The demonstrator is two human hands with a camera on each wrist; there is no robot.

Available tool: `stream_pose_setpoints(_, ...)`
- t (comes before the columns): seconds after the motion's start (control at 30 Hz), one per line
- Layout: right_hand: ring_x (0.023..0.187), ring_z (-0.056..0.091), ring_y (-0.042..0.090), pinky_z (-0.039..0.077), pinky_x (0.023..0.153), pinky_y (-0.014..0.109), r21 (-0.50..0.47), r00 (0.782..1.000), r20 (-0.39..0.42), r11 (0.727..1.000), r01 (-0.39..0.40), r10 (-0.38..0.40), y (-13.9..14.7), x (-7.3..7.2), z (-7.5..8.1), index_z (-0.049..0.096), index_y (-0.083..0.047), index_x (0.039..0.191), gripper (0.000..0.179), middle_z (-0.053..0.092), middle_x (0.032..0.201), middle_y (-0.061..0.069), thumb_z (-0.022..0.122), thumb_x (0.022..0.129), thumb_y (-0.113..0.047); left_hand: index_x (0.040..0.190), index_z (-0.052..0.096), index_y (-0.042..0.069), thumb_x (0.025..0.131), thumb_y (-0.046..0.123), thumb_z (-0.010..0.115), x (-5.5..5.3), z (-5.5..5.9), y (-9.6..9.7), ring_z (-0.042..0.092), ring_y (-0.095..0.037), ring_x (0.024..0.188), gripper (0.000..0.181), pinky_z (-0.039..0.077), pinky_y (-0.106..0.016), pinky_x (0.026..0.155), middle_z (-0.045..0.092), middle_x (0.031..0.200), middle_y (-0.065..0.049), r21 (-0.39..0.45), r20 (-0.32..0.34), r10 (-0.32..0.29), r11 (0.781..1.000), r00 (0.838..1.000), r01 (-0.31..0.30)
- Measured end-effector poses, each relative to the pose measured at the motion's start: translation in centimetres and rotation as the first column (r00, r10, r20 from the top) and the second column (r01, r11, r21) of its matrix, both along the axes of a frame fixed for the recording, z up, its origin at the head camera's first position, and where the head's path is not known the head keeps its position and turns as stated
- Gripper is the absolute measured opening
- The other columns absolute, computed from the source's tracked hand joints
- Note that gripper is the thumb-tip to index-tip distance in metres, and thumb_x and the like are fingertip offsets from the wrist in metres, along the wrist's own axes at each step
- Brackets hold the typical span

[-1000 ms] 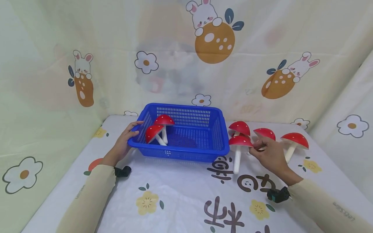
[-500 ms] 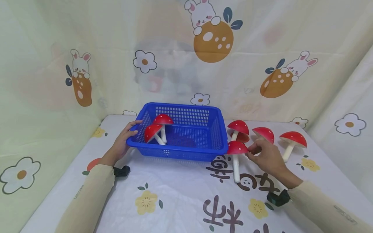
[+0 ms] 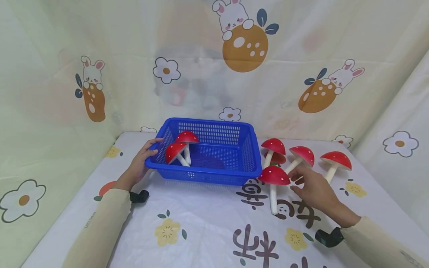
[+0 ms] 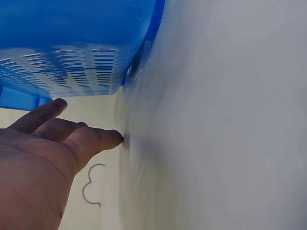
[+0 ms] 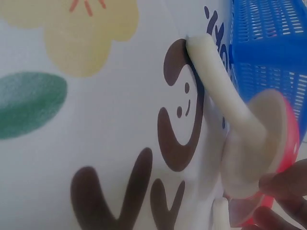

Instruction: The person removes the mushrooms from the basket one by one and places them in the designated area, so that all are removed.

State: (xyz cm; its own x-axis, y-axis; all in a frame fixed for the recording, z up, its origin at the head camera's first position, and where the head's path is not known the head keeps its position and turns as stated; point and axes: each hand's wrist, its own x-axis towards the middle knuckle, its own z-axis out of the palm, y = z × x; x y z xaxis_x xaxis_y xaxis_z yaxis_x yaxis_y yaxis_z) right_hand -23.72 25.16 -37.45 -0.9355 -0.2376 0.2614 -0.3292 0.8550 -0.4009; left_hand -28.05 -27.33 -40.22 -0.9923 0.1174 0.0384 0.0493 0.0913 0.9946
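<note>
A blue perforated plastic basket (image 3: pixel 207 175) holds two toy mushrooms (image 3: pixel 186 137) with red, white-dotted caps, leaning together at its left end. My left hand (image 3: pixel 139 163) rests against the basket's left rim, its fingers extended; the left wrist view shows the fingers (image 4: pixel 93 141) beside the wall, not wrapped round it. Right of the basket, another red-capped mushroom (image 3: pixel 274 175) lies with its white stem toward me. My right hand (image 3: pixel 313 188) is just right of that cap, thumb and fingers parted around nothing. In the right wrist view a fingertip (image 5: pixel 268 182) overlaps the cap's edge.
Behind the front mushroom lie several more: one by the basket (image 3: pixel 273 146), one in the middle (image 3: pixel 302 154) and one farther right (image 3: pixel 336 159). A printed white cloth (image 3: pixel 201 230) covers the table. Patterned curtains (image 3: pixel 201 93) hang close behind and at both sides.
The front mushroom has come toward me, away from those behind it. My right hand, which pinched its cap rim, has let go and drawn slightly right. The left hand stays at the basket.
</note>
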Motion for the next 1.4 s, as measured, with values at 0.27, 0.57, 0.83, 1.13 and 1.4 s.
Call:
stream_pose_setpoints(0.27, 0.089, 0.07, 0.037, 0.062, 0.067, 0.044, 0.02, 0.999, -0.005, 0.999, -0.04, 0.04, 0.2, 0.7, 1.5, 0.061, -0.006, 0.109, 0.042, 0.068, 0.106, 0.018, 0.081, 0.072, -0.002, 0.151, 0.033, 0.028, 0.101, 0.023, 0.037, 0.1, 0.0, -0.1, 0.016, -0.037, 0.151, 0.051, 0.027, -0.061, 0.116, 0.011, 0.166, -0.006, -0.003, -0.003, 0.002, 1.0, 1.0, -0.002)
stream_pose_setpoints(0.57, 0.083, 0.071, 0.034, 0.062, 0.064, 0.044, 0.066, 0.993, -0.094, 0.996, -0.063, 0.07, -1.2, 1.0, 4.0, 0.063, -0.005, 0.111, 0.042, 0.071, 0.1, 0.017, 0.08, 0.073, 0.0, 0.151, 0.033, 0.028, 0.101, 0.024, 0.038, 0.0, 0.1, 0.1, 0.015, -0.038, 0.152, 0.051, 0.028, -0.062, 0.115, 0.01, 0.166, -0.007, -0.012, 0.002, 0.006, 1.0, 1.0, -0.006)
stream_pose_setpoints(0.83, 0.089, 0.072, 0.026, 0.062, 0.071, 0.041, 0.021, 0.982, -0.076, 0.985, -0.172, 0.173, -7.6, 0.9, 7.3, 0.067, -0.011, 0.111, 0.032, 0.073, 0.105, 0.007, 0.078, 0.08, -0.01, 0.151, 0.033, 0.028, 0.101, 0.024, 0.038, 0.2, 0.2, 0.1, 0.015, -0.038, 0.152, 0.051, 0.028, -0.062, 0.116, 0.011, 0.166, -0.007, -0.013, 0.002, 0.011, 1.0, 1.0, -0.011)
stream_pose_setpoints(1.13, 0.089, 0.069, 0.014, 0.06, 0.076, 0.03, -0.019, 0.88, -0.179, 0.893, -0.45, 0.439, -18.6, -0.8, 6.9, 0.071, -0.014, 0.108, 0.023, 0.072, 0.103, 0.001, 0.075, 0.086, -0.011, 0.151, 0.033, 0.026, 0.102, 0.023, 0.036, 0.2, 0.3, 0.2, 0.014, -0.038, 0.152, 0.049, 0.026, -0.062, 0.117, 0.011, 0.166, -0.007, -0.004, -0.006, 0.002, 1.0, 1.0, -0.002)
stream_pose_setpoints(1.4, 0.09, 0.066, 0.015, 0.057, 0.078, 0.026, 0.007, 0.866, -0.178, 0.88, -0.475, 0.468, -25.7, -5.0, 5.1, 0.072, -0.017, 0.111, 0.023, 0.069, 0.099, -0.001, 0.071, 0.088, -0.012, 0.151, 0.032, 0.024, 0.102, 0.023, 0.036, 0.3, 0.5, 0.1, 0.014, -0.039, 0.151, 0.05, 0.026, -0.063, 0.116, 0.01, 0.166, -0.008, -0.006, -0.01, 0.004, 1.0, 1.0, -0.004)
